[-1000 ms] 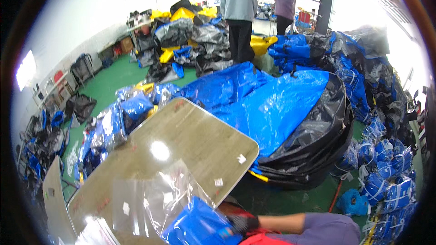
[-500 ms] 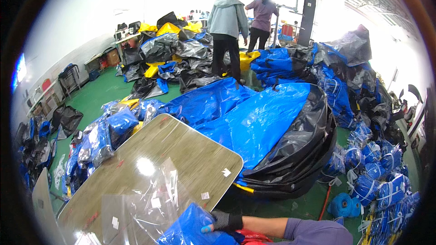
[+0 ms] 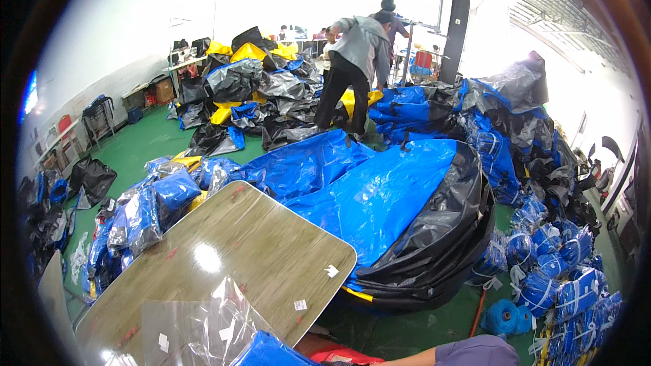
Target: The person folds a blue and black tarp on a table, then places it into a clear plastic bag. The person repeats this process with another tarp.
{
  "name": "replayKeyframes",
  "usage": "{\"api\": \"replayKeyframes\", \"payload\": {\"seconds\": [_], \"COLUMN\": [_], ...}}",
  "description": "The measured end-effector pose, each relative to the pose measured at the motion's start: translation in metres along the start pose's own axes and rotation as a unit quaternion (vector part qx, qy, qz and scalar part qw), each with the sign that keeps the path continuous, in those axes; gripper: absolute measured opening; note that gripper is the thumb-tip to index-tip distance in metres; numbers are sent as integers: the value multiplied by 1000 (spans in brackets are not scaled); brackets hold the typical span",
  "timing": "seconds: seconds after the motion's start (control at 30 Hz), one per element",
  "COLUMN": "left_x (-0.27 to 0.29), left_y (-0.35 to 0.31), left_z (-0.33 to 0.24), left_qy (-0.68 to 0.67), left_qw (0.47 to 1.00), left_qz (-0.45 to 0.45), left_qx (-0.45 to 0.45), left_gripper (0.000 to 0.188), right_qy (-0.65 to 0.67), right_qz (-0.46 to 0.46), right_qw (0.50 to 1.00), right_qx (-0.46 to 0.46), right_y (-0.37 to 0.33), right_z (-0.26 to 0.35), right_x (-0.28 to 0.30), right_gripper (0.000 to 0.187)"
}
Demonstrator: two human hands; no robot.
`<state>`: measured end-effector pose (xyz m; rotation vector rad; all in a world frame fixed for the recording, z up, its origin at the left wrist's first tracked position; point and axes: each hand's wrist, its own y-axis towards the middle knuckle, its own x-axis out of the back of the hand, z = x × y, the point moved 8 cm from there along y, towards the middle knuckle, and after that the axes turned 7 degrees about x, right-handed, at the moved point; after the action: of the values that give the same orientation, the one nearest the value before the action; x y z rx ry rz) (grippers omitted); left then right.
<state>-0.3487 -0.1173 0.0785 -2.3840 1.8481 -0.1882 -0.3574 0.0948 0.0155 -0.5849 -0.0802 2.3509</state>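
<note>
My right forearm point(image 3: 415, 358), below a purple sleeve point(image 3: 478, 351), comes in at the lower edge. Its hand is almost wholly cut off there, so its fingers cannot be read. Just left of it, a folded blue plastic sheet point(image 3: 268, 352) lies at the near end of a wood-patterned table point(image 3: 196, 244). A clear plastic bag point(image 3: 234, 315) with small white labels rests on the tabletop beside the sheet. Something red point(image 3: 346, 354) shows next to my forearm. My left hand is out of view.
A large blue and black tarpaulin heap point(image 3: 380, 203) fills the floor beyond the table. Tied blue bundles point(image 3: 539, 291) and blue twine spools point(image 3: 503, 316) stand at right. Packed blue bags point(image 3: 146, 213) lie at left. A person in grey point(image 3: 359, 54) bends near more piles; another stands behind.
My gloved right hand has dropped toward the lower edge and nearly out of view; the blue sheet shows lower too. The person in grey has gone from standing to bending over.
</note>
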Motion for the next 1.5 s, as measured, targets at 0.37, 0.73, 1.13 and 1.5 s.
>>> {"api": "replayKeyframes", "payload": {"seconds": [0.37,0.73,1.13,1.5], "left_x": [6,16,71,62], "left_y": [-13,-25,-83,-157], "left_z": [0,5,27,47], "left_qy": [0,-9,-100,79], "left_qw": [1000,999,986,985], "left_qz": [-18,-34,-125,-133], "left_qx": [4,2,38,-79], "left_gripper": [59,59,60,53], "right_qy": [11,3,37,-103], "right_qz": [19,49,46,141], "right_qw": [1000,999,996,979], "right_qx": [7,9,-68,-101], "right_y": [-5,13,21,44], "right_z": [1,3,1,-19], "right_x": [-10,-20,-32,-43], "right_gripper": [70,69,65,84]}}
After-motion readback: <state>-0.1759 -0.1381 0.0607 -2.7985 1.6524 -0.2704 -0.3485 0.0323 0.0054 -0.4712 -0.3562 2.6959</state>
